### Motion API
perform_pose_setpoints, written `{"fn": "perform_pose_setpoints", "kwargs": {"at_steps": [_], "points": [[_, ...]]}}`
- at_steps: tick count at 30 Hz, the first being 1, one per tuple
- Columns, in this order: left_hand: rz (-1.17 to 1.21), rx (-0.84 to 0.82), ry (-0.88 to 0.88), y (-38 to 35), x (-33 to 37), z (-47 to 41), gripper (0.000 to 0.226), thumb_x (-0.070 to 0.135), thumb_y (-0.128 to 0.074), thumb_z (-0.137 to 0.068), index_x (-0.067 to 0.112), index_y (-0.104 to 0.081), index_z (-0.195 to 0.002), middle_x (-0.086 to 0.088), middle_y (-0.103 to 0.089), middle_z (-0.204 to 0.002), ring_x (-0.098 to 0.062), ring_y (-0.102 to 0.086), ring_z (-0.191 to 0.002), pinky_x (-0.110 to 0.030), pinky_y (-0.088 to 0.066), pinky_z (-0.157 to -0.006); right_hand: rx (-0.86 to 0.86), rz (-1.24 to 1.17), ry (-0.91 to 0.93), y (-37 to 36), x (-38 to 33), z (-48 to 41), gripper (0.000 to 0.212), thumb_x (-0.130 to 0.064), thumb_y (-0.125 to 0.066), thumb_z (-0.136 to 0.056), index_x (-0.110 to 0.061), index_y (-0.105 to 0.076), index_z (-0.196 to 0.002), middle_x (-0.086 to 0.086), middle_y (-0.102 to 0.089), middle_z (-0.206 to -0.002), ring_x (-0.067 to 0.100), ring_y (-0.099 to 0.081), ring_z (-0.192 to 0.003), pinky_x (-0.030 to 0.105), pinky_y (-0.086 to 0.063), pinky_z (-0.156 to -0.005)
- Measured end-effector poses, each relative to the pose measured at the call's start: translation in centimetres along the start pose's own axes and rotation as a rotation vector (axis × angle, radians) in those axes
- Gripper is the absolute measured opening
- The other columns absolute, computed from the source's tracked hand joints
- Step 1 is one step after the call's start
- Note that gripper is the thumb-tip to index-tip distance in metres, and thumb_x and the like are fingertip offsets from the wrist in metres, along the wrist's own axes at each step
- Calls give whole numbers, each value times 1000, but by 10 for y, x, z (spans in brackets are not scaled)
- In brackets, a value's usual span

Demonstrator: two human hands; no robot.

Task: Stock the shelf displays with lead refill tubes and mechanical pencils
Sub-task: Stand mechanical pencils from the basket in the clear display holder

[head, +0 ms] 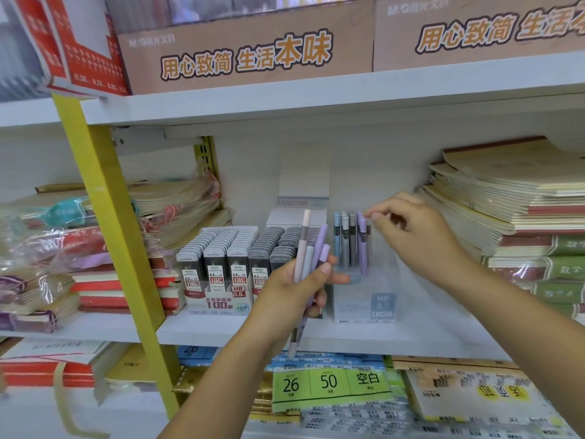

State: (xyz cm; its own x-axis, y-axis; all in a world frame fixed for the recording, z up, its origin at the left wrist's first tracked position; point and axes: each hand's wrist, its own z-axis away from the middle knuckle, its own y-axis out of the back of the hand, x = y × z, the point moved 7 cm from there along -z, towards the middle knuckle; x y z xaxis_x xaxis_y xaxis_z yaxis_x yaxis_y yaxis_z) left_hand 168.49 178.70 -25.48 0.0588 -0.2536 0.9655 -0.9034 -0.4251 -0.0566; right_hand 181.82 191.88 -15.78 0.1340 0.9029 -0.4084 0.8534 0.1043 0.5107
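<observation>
My left hand (294, 289) grips a bundle of pastel mechanical pencils (308, 258), pink, blue and purple, held upright in front of the middle shelf. To its right stands a clear pencil display box (376, 299) with several pencils standing in it. My right hand (418, 232) pinches the top of a purple pencil (361, 245) at the right of that row. Left of the box sits a display of lead refill tubes (221, 258), packed in rows with grey caps.
Stacks of notebooks (512, 198) fill the shelf at the right, and bagged notebooks (63, 248) lie at the left. A yellow shelf upright (117, 236) slants down the left side. Cardboard display boxes (247, 49) stand on the shelf above. Paper pads (332, 384) lie below.
</observation>
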Motion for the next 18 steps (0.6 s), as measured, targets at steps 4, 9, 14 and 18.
{"fn": "perform_pose_setpoints", "kwargs": {"at_steps": [4,9,14,18], "points": [[7,-57,-13,-10,4,4,26,32,-66,-93,16,-68,-114,-12,-77,-102,-7,-54,-58,-19,-45,-52,-365,-293,-75,-31,-35,19,10,-26,-66,-89,-33,-73,-89,-13,-67,-84,-3,-58,-77,8,-42,-68],[14,-107,22,-11,7,11,40,40,-66,-85,15,-67,-117,-9,-77,-106,-10,-66,-69,-23,-55,-63,-263,-475,-233,-26,-26,22,12,-20,-66,-89,-21,-72,-79,-11,-70,-73,-1,-60,-68,10,-45,-63],[-3,-82,66,-1,3,17,30,33,-62,-94,16,-65,-118,-8,-77,-105,-13,-66,-63,-22,-53,-50,-118,-676,-355,-10,-13,18,14,-15,-56,-95,-4,-65,-95,2,-73,-73,10,-66,-62,17,-49,-52],[-9,-39,26,0,2,15,14,26,-63,-97,25,-73,-107,-8,-77,-98,-9,-48,-50,-18,-36,-43,-188,-797,-378,-14,-13,25,19,-13,-56,-94,-4,-63,-110,13,-74,-88,21,-70,-72,23,-56,-60]]}}
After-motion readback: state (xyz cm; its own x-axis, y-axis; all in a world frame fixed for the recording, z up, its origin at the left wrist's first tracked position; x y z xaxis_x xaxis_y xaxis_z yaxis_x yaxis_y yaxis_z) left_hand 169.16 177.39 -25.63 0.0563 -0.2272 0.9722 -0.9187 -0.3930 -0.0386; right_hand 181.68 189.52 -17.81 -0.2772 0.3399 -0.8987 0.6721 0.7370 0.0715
